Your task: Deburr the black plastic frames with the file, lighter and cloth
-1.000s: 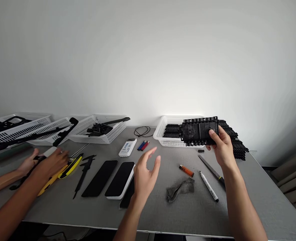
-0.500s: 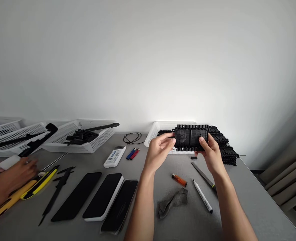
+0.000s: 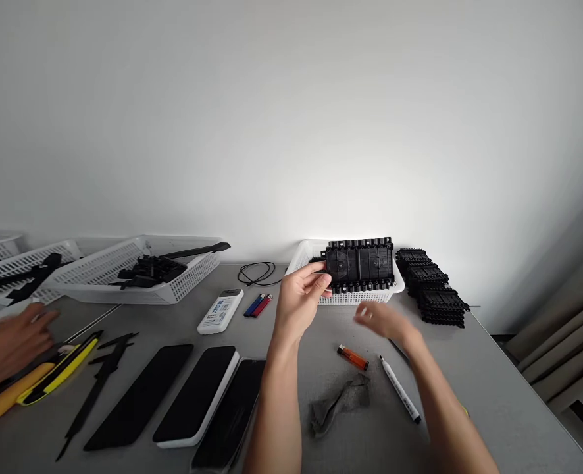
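Note:
My left hand [image 3: 301, 296] is closed on the left end of a black plastic panel [image 3: 359, 265] with ribbed, toothed long edges, holding it up in front of a white basket [image 3: 395, 284]. Below the panel's right half is my right hand [image 3: 383, 320], off the panel and low over the table, its fingers curled and blurred. Whether anything is between those fingers cannot be made out. Under the right forearm lies a mostly hidden blade-like tool, with a white marker [image 3: 399, 388] beside it. An orange lighter [image 3: 353, 357] and a crumpled grey cloth [image 3: 339, 405] lie between my arms.
Stacked black panels [image 3: 434, 289] stand at the right. Left of my arms are dark flat slabs [image 3: 141, 395], a black caliper [image 3: 97, 388], a white box [image 3: 220, 311], two lighters [image 3: 258, 305] and a black cord [image 3: 256, 273]. Another person's hand [image 3: 18, 345] is by a yellow cutter [image 3: 62, 368].
My right hand has let go of the panel and dropped to the table just below it. The panel, in my left hand, has shifted slightly left and tilted.

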{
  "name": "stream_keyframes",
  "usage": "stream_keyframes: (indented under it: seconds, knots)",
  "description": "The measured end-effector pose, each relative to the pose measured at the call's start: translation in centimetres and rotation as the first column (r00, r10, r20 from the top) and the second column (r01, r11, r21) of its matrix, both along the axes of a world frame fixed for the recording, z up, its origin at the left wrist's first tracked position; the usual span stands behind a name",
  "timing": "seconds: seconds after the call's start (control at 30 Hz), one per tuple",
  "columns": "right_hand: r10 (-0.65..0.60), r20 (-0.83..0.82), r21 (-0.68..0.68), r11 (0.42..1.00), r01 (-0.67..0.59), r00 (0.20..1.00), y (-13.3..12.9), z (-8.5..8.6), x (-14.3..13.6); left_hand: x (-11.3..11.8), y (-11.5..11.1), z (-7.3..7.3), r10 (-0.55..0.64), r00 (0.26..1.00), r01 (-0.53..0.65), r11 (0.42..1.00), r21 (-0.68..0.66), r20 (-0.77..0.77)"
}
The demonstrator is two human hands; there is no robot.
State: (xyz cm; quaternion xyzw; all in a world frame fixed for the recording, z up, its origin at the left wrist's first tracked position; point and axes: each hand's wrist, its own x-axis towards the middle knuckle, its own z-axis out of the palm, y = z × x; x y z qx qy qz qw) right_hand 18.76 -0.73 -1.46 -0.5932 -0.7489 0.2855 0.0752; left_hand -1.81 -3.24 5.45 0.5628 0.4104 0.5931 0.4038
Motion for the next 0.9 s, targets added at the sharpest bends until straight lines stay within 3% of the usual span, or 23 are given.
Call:
stream_keyframes:
  seconds: [0.1,0.23,0.37,0.5,0.73,0.83,0.9]
  knots:
    - [-0.023,0.227,-0.071,0.997,0.04,0.974,0.1,-2.5,-3.6,0.2,-0.2,0.1,-0.003,1.0,0.003,1.0,0.008,0.007]
    - [0.022,0.359,-0.108,0.994,0.018,0.933,-0.2,-4.2,-6.3,0.2,-0.3,0.1,0.02,1.0,-0.02,1.0,0.024,0.002]
    - [0.092,0.39,-0.128,0.991,-0.045,0.916,-0.6,-4.4,-7.0,0.2,-0.2,0.0,0.031,1.0,-0.031,0.999,0.042,-0.001]
    - [0.145,0.36,-0.106,0.988,-0.114,0.922,-0.6,-3.6,-6.7,0.1,-0.2,0.1,0.062,0.998,-0.063,0.997,0.047,0.013]
    - [0.395,0.028,-0.103,0.915,-0.39,0.918,-2.0,0.8,-2.8,-0.6,0.0,0.2,0.246,0.966,-0.251,0.965,0.068,0.08]
    - [0.443,-0.278,-0.09,0.871,-0.482,0.852,-3.7,2.8,-0.6,-0.8,0.0,0.2,0.292,0.951,-0.3,0.952,0.068,0.104]
    - [0.413,-0.464,-0.035,0.875,-0.483,0.783,-4.5,3.8,0.9,-0.8,0.0,0.3,0.304,0.946,-0.312,0.947,0.072,0.109]
